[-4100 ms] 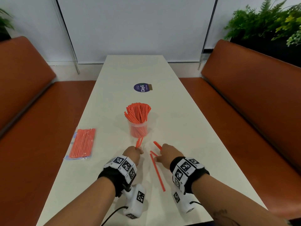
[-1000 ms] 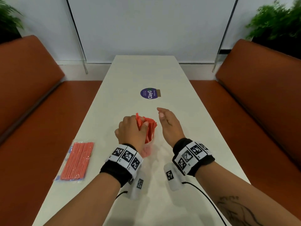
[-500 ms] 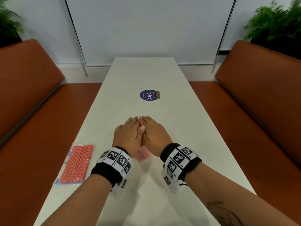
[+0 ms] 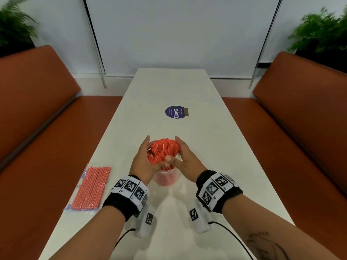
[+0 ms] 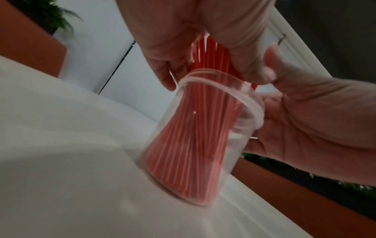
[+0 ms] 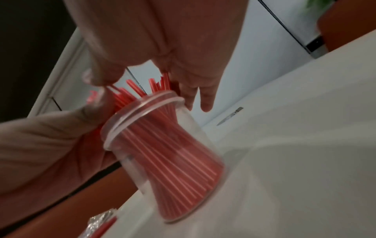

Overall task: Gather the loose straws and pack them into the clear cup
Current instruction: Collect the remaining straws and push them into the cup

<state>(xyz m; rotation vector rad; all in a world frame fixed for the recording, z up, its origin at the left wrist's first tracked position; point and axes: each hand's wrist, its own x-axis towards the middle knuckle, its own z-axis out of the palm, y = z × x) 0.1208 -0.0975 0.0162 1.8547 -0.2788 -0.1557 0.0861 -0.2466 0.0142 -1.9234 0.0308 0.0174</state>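
Observation:
A clear cup (image 4: pixel 166 178) stands on the white table (image 4: pixel 216 166), packed with red straws (image 4: pixel 165 148) that fan out above its rim. My left hand (image 4: pixel 142 162) wraps the bundle from the left and my right hand (image 4: pixel 187 158) from the right, thumbs meeting at the front. In the left wrist view my left hand (image 5: pixel 183 32) closes round the straws (image 5: pixel 209 53) just above the cup (image 5: pixel 252 103), with the right hand (image 5: pixel 315 120) beside it. In the right wrist view the right hand (image 6: pixel 162 40) and left hand (image 6: pixel 50 145) squeeze the straws (image 6: pixel 173 153) over the cup (image 6: pixel 130 169).
A plastic packet of red straws (image 4: pixel 90 188) lies near the table's left edge. A round purple sticker (image 4: pixel 175 112) sits farther up the table. Orange benches (image 4: pixel 37 128) run along both sides, with plants in the far corners.
Half a second ago both hands lay flat over the tops of the straws. They have parted to the sides and now wrap the bundle. The loose straws seen earlier are off the table.

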